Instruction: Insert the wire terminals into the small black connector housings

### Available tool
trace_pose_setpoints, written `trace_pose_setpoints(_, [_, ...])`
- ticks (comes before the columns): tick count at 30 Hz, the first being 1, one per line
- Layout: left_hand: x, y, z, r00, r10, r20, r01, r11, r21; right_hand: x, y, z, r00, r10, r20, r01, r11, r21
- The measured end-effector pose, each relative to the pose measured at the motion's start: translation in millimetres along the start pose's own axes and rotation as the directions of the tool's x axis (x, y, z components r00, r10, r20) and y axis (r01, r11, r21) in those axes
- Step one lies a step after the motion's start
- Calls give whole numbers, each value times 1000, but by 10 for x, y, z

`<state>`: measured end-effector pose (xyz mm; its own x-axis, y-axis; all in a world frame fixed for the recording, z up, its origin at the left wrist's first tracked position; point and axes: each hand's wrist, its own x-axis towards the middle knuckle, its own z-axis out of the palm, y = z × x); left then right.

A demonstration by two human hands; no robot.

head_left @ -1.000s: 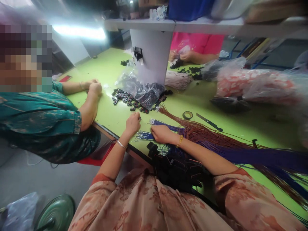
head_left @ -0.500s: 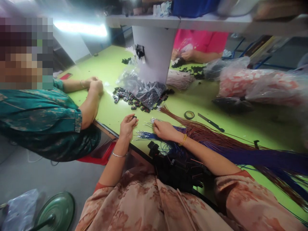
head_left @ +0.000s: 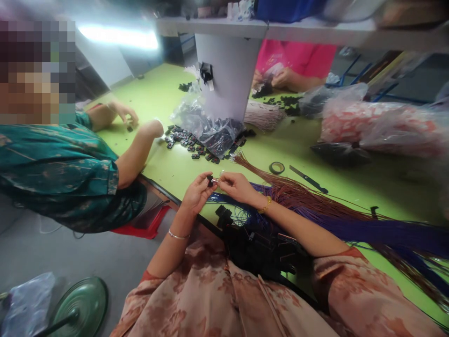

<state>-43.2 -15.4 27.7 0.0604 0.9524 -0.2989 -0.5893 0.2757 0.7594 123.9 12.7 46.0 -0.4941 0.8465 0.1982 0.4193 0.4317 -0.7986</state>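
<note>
My left hand (head_left: 197, 193) pinches a small black plastic connector housing (head_left: 210, 179) between thumb and fingers. Just to its right, my right hand (head_left: 239, 188) is closed on a thin wire, whose silvery terminal end (head_left: 215, 181) meets the housing; how far in it sits cannot be made out. Beneath my right forearm runs a thick bundle of blue wires (head_left: 365, 229). Brown wires (head_left: 294, 196) lie along its far side. A heap of black connectors with wires (head_left: 259, 243) rests at the table edge against me.
Loose black connectors (head_left: 182, 138) lie by a plastic bag (head_left: 224, 133) at the pillar (head_left: 224, 79). A tape roll (head_left: 277, 167) and a knife (head_left: 308, 179) sit beyond the wires. A co-worker's arm (head_left: 135, 152) rests at left; another person's hands (head_left: 280, 78) work across the table.
My left hand has moved right and my right hand slightly left, so the housing and the wire end now meet. The co-worker at left has parted their hands.
</note>
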Motion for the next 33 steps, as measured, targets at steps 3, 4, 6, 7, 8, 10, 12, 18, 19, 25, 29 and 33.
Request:
trace_pose_setpoints(3, [-6,-25,14,1000,-8,27,8,1000,-18,-15,-12,-7,999,-34,-5,33,992,-121])
trace_pose_setpoints(4, [-8,-31,15,999,-11,36,11,1000,-20,-18,-17,-8,999,-35,-4,34,988,-152])
trace_pose_setpoints(6, [-14,-40,15,999,-13,50,14,1000,-22,-22,-24,-9,1000,-28,3,28,980,-196])
trace_pose_setpoints(7, [-17,-43,15,998,-14,57,16,1000,-19,-24,-24,-9,1000,-24,8,26,978,-208])
trace_pose_setpoints(8, [-21,-45,16,998,-16,63,17,1000,-16,-25,-24,-9,1000,-23,14,26,976,-217])
trace_pose_setpoints(10, [-24,-49,17,998,-16,68,16,1000,-8,-28,-19,-8,999,-24,22,29,973,-228])
trace_pose_setpoints(12, [-24,-53,18,998,-16,65,16,1000,2,-31,-14,-8,999,-30,26,35,971,-236])
trace_pose_setpoints(18, [-31,-62,20,999,6,53,-9,999,53,-40,-22,-10,998,-28,48,41,958,-285])
trace_pose_setpoints(19, [-36,-68,23,999,16,48,-19,997,72,-41,-21,-7,998,-33,53,47,955,-293])
trace_pose_setpoints(25, [-43,-156,34,999,41,-31,-36,988,149,-32,30,24,992,-58,110,92,938,-333])
trace_pose_setpoints(29, [-30,-210,26,992,51,-117,-35,990,133,-32,48,47,985,-76,156,128,926,-354])
trace_pose_setpoints(33, [-52,-254,27,989,62,-132,-40,986,164,-44,27,68,983,-45,179,120,895,-430])
